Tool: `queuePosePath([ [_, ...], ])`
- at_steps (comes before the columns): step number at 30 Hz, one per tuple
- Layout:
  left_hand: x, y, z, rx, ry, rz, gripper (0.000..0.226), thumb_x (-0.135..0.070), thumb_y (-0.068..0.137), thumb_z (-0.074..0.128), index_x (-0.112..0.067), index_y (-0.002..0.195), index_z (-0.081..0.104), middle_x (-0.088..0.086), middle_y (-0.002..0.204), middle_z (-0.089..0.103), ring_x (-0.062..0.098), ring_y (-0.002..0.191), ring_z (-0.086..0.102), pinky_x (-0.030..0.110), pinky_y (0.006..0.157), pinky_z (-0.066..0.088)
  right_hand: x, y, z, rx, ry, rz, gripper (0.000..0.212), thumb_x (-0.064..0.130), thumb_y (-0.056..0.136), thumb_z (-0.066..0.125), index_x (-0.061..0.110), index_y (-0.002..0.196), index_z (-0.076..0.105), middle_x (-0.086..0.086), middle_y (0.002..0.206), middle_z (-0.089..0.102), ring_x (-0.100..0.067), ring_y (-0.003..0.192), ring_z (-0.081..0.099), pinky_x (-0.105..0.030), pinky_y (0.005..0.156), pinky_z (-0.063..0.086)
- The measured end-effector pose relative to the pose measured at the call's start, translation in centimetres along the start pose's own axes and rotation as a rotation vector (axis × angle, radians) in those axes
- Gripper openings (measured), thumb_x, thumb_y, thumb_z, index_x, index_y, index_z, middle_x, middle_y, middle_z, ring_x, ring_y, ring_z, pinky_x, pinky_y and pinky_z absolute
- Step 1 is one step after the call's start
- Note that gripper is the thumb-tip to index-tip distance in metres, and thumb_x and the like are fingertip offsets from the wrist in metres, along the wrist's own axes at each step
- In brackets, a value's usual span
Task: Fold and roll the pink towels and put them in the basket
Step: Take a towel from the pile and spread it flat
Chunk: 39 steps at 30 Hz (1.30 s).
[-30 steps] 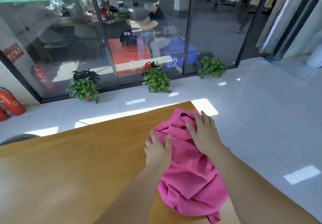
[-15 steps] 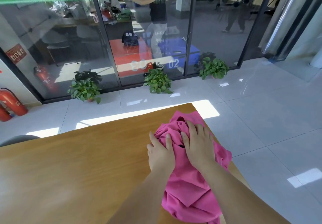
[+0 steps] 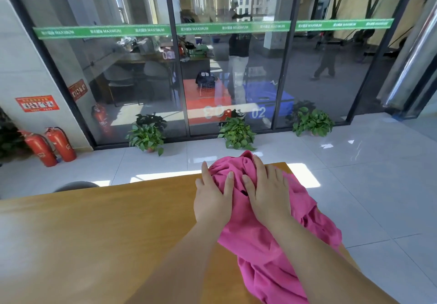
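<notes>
While the crumpled pink towel [image 3: 260, 251] lies bunched at the far right corner of the wooden worktop [image 3: 94, 232], spilling past its right edge, the left hand [image 3: 212, 199] and right hand [image 3: 267, 195] press on it side by side, fingers straight and slightly spread.

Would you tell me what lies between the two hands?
In the head view, bunched folds of the pink towel lie between the left hand and the right hand.

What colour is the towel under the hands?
The towel is plain bright pink, with no pattern; the head view shows it.
</notes>
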State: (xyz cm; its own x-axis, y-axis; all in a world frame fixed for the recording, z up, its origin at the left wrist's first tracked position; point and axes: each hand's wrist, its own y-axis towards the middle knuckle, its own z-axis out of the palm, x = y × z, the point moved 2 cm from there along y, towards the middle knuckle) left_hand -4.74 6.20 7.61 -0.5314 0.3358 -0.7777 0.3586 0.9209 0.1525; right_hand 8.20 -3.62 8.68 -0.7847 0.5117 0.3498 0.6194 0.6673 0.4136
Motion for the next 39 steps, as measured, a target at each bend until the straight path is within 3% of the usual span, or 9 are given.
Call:
queuePosePath([
  [9,6.9,1.2,-13.7,-0.153,0.094,0.022,0.091,-0.084,0.093,0.035,-0.038,0.165,0.007,0.006,0.151,0.044,0.031,0.12,0.063,0.041,0.083,0.054,14.3,-1.9,1.6,-0.003,0.041,-0.13,0.071,0.068,0.107,0.016,0.027,0.163,0.028,-0.003,0.127,0.057,-0.028,0.113,0.049,-0.047,0.092,0.045],
  [17,15.6,0.7,-27.1,-0.238,0.186,0.02,0.093,-0.086,0.093,0.037,-0.04,0.166,0.002,0.003,0.144,0.046,0.028,0.118,0.062,0.038,0.077,0.05,29.4,-5.8,4.3,0.029,0.107,-0.27,0.069,0.067,0.109,0.023,0.025,0.163,0.028,-0.003,0.13,0.058,-0.027,0.115,0.051,-0.045,0.093,0.046],
  [23,22.2,0.4,-37.4,-0.28,0.282,-0.014,0.097,-0.092,0.088,0.034,-0.04,0.165,0.005,0.006,0.149,0.046,0.032,0.124,0.061,0.047,0.092,0.056,40.2,-9.6,6.7,0.077,0.171,-0.391,0.07,0.067,0.109,0.025,0.024,0.165,0.026,-0.002,0.133,0.057,-0.026,0.117,0.05,-0.044,0.096,0.047],
  [27,26.6,0.5,-44.2,-0.306,0.363,-0.001,0.098,-0.091,0.088,0.036,-0.037,0.166,0.009,0.005,0.144,0.047,0.03,0.123,0.061,0.046,0.092,0.055,46.0,-11.7,8.4,0.1,0.191,-0.448,0.07,0.066,0.109,0.026,0.024,0.165,0.026,-0.002,0.133,0.056,-0.026,0.117,0.049,-0.043,0.095,0.046],
  [33,30.8,0.7,-53.2,-0.339,0.527,0.121,0.096,-0.088,0.09,0.042,-0.036,0.166,0.015,0.004,0.135,0.054,0.028,0.114,0.065,0.041,0.082,0.053,52.6,-13.8,10.2,0.138,0.201,-0.504,0.071,0.067,0.109,0.023,0.023,0.165,0.027,-0.002,0.13,0.057,-0.025,0.113,0.05,-0.043,0.092,0.047],
  [39,32.1,2.0,-57.8,-0.359,0.629,0.216,0.096,-0.09,0.089,0.043,-0.031,0.162,0.025,0.003,0.128,0.054,0.032,0.101,0.068,0.046,0.078,0.059,53.8,-13.4,10.9,0.15,0.202,-0.489,0.066,0.063,0.11,0.025,0.023,0.162,0.03,-0.001,0.135,0.056,-0.025,0.118,0.05,-0.044,0.096,0.047],
])
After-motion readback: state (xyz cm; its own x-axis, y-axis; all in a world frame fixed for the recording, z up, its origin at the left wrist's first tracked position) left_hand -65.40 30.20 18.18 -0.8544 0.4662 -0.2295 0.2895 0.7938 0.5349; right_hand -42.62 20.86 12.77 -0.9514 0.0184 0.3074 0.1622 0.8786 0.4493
